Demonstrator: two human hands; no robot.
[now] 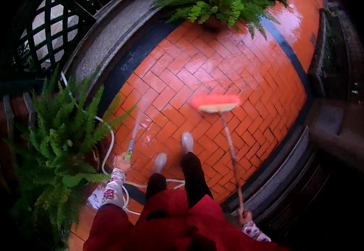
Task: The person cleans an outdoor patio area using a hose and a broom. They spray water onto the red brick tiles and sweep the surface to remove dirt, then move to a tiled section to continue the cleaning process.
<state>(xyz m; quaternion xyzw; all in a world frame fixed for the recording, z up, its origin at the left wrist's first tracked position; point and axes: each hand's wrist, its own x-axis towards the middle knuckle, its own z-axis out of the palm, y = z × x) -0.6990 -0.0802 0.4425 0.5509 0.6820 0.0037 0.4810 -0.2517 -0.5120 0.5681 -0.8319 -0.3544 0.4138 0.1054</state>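
My left hand grips a green and grey hose nozzle, and a water jet sprays from it onto the wet tiles. Lower right, my right hand is closed around the long handle of a push broom. Its head, with blurred red-pink bristles and a pale block, is at the tile floor ahead of my feet. Orange-red herringbone tiles shine with water. A white hose runs past my left forearm and loops behind my feet.
A large fern crowds the left side, and another fern stands at the far end. A stone ledge borders the upper left; stone steps flank the right. Dark green lattice rises at upper left. My grey boots stand on the tiles.
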